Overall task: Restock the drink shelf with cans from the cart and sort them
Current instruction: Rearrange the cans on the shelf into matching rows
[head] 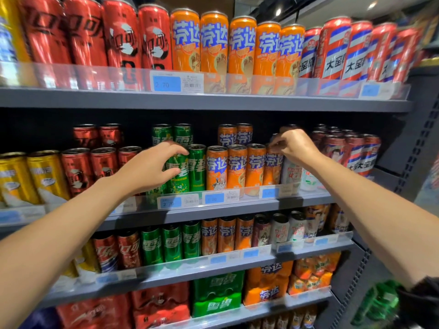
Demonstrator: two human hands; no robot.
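Observation:
On the second shelf [213,210] stand rows of yellow, red, green and orange cans. My left hand [152,167] curls around a green can [175,172] at the front of the green row, fingers over its top and thumb across its side. My right hand [294,146] reaches to the right end of the orange row, its fingertips pinching the rim of an orange can [273,165]. Next to that stands a white can [291,172], partly hidden by my wrist.
The top shelf [213,100] carries tall red, orange and red-blue striped cans. Lower shelves hold more cans and shrink-wrapped packs [218,293]. Price tags [178,84] line the shelf rails. A green bottle pack [380,302] shows at the bottom right.

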